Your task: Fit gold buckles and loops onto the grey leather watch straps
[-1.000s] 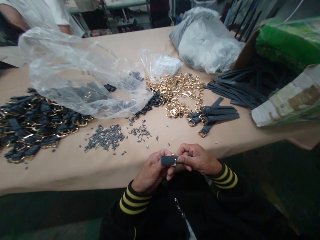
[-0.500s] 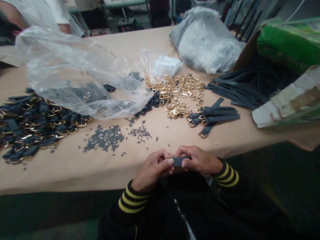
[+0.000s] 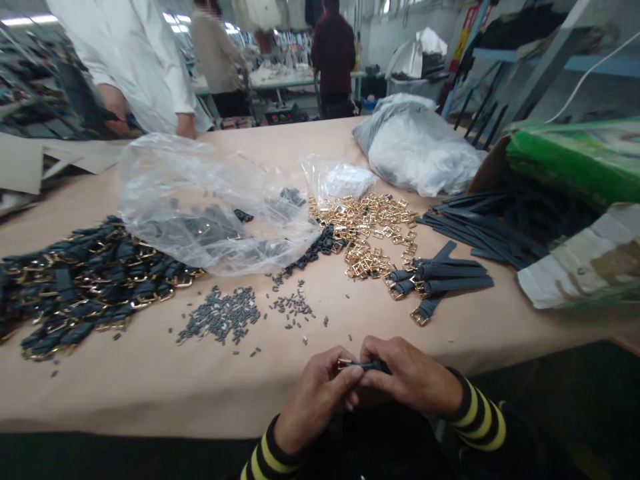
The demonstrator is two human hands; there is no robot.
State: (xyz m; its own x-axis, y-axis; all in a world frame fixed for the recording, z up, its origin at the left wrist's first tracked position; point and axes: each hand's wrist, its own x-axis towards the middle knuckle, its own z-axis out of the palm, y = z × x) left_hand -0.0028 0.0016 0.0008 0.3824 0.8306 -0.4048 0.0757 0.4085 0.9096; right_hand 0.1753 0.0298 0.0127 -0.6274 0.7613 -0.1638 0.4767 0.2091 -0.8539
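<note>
The left hand [image 3: 317,397] pinches a dark grey strap [image 3: 371,365] beside its gold buckle [image 3: 343,364]; the right hand [image 3: 413,377] grips the strap further along. Seen nearly edge-on, the strap looks slim, roughly level between the two hands.

The brown tabletop [image 3: 175,387] carries loose gold buckles [image 3: 369,261], a clear bag [image 3: 165,170] left of them, dark straps [image 3: 453,270] to their right.
</note>
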